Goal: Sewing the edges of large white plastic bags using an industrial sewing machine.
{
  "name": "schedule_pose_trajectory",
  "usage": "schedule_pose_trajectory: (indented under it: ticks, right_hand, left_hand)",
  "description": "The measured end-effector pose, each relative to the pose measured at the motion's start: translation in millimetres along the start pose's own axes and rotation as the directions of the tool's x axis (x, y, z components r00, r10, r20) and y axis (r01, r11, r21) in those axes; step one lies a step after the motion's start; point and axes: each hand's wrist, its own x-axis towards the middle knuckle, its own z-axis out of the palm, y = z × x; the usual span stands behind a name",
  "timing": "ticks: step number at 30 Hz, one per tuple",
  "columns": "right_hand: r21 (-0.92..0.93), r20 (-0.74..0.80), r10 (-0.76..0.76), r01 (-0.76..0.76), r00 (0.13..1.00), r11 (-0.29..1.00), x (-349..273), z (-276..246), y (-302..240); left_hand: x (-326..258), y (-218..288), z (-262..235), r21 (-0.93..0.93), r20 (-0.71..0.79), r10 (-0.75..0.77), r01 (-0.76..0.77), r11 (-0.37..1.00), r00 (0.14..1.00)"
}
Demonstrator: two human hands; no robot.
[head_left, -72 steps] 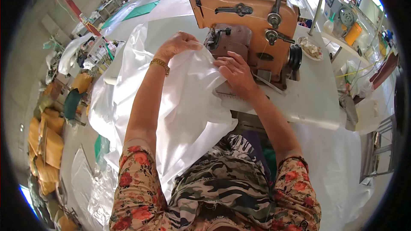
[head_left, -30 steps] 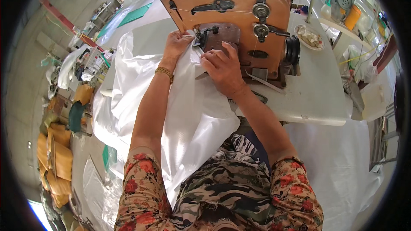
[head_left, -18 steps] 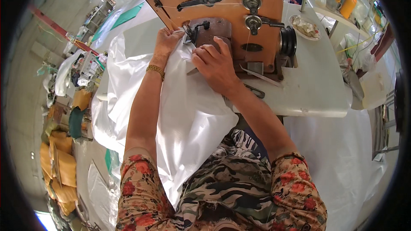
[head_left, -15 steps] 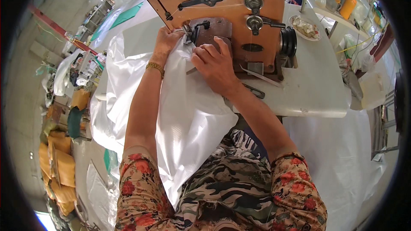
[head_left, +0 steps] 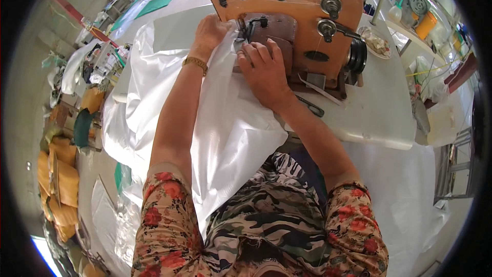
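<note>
A large white sheet of fabric [head_left: 225,133] drapes from an orange-brown sewing machine [head_left: 307,15] down over the table edge toward my lap. My left hand [head_left: 211,33] is closed on a gathered part of it, left of the presser foot [head_left: 240,41]. My right hand [head_left: 265,74] is at the fabric's edge just in front of the foot, its fingers bent. My right thumb and the fabric beneath that palm are hidden. Thread runs across the machine's face past two tension knobs [head_left: 328,28].
Near the machine's base lie a pale, thin blade-like strip [head_left: 320,90] and dark metal scissors or snips [head_left: 310,106]. A dish of scraps [head_left: 375,42] stands beside the black handwheel [head_left: 356,55]. At the left are brown bundles [head_left: 62,174] on the floor.
The view has shifted, so the machine appears farther right and higher. My right fingers have come closer to the presser foot. My left hand keeps its hold on the fabric.
</note>
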Motion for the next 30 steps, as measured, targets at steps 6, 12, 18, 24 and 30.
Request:
schedule_pose_trajectory:
  ticks: [6, 12, 18, 24, 30]
  right_hand:
    - [0.005, -0.045, 0.009, -0.009, 0.999, 1.0, -1, 5, 2]
    - [0.131, -0.074, 0.09, -0.08, 0.993, 0.988, -3, 0, 9]
    - [0.166, -0.139, 0.052, -0.028, 0.989, 0.986, -4, -8, 13]
    - [0.188, -0.11, -0.032, 0.052, 0.993, 0.981, -4, -8, 12]
    - [0.161, -0.141, -0.05, 0.073, 0.989, 0.984, -3, -6, 11]
  left_hand:
    - [-99, 74, -54, 0.313, 0.023, 0.315, -0.306, 0.899, 0.949]
    - [-155, 96, -34, 0.494, -0.08, 0.359, -0.275, 0.825, 0.93]
    - [-147, 69, -23, 0.367, -0.15, 0.335, -0.263, 0.892, 0.93]
    - [-143, 57, -22, 0.35, -0.187, 0.406, -0.326, 0.878, 0.894]
    - [-140, 53, -23, 0.367, -0.228, 0.437, -0.338, 0.866, 0.87]
